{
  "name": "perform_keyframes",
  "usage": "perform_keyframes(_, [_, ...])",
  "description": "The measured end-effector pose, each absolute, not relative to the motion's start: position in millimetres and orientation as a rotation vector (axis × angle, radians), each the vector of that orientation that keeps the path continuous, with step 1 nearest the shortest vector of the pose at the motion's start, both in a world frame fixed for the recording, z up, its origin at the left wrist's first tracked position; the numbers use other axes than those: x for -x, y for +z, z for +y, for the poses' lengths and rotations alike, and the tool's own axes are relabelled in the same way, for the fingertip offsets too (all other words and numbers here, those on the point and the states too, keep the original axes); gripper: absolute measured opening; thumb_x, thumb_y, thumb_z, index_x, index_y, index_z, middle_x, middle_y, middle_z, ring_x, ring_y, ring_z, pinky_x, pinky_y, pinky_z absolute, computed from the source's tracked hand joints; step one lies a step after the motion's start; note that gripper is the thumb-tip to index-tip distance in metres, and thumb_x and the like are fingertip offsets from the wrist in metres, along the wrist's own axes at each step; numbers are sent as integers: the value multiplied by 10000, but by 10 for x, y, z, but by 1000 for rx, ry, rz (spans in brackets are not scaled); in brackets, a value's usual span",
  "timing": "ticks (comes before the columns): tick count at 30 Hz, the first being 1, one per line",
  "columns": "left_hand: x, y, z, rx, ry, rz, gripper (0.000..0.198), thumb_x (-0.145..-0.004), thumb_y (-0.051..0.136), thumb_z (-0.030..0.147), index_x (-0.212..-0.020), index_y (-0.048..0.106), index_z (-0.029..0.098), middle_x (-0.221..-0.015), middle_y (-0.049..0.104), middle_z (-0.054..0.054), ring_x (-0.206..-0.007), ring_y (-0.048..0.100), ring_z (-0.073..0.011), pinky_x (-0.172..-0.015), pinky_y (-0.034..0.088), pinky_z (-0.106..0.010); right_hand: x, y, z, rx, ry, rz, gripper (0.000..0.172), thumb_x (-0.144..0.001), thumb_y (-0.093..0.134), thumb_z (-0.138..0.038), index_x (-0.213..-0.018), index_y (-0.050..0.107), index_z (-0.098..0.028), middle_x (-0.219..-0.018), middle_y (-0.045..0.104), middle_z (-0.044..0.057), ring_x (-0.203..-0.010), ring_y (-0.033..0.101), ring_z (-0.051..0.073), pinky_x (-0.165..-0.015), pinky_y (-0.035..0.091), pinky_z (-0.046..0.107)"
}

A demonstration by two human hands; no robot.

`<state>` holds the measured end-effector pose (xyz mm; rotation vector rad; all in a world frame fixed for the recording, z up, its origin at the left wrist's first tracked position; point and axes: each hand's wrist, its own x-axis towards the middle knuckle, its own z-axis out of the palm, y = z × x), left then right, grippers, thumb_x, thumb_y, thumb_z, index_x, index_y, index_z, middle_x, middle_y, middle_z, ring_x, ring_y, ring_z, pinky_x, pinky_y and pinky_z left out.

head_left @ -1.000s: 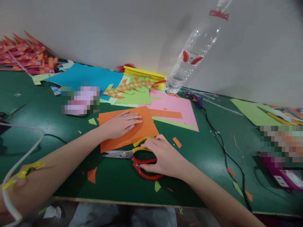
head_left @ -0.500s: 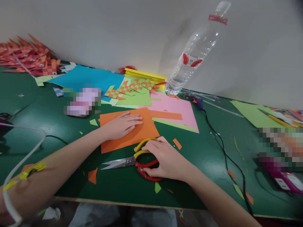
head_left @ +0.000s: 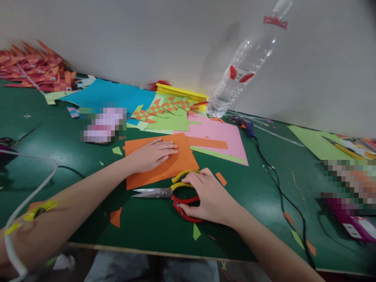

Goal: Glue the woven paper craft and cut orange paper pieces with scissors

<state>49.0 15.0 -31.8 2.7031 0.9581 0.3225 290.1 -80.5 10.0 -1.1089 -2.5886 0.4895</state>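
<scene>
My left hand (head_left: 151, 154) lies flat with fingers stretched out on an orange paper sheet (head_left: 176, 162) on the green table (head_left: 58, 156). My right hand (head_left: 208, 196) is curled round the red and yellow handles of a pair of scissors (head_left: 164, 192). The scissors lie on the table just in front of the orange sheet, blades closed and pointing left.
A pink sheet (head_left: 223, 135), a light green sheet (head_left: 173, 122) with woven orange-green pieces (head_left: 164, 106) and a blue sheet (head_left: 108, 96) lie behind. A clear plastic bottle (head_left: 243, 64) leans at the wall. A glue gun (head_left: 245, 124) with a black cable (head_left: 282, 192) sits at right. Paper scraps litter the table.
The scissors and my right hand have shifted slightly; the blades lay a little further left and lower half a second ago. My left hand has stayed flat on the orange sheet.
</scene>
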Motion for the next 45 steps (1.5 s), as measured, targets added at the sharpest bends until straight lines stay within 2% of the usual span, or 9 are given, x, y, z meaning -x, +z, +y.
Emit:
perform_keyframes(29, [-499,-319,147,-2694,302,973,434,-996,261,253,-1386,451,237,-1493,419,15,-1404,311,-133,-1192,111,-355,-2804,84,-832,1098,484,-2616,335,-785,644,-407,-1006,574,-166,-956,691,78,-833,623,210,-828,382,370])
perform_keyframes(45, [-501,-311,149,-2695,319,962,433,-997,254,245,-1378,459,237,-1490,424,8,-1400,315,-128,-1191,93,-345,-2906,49,-845,1040,345,-2638,344,-755,663,-405,-993,576,-173,-935,687,78,-780,583,216,-805,395,373])
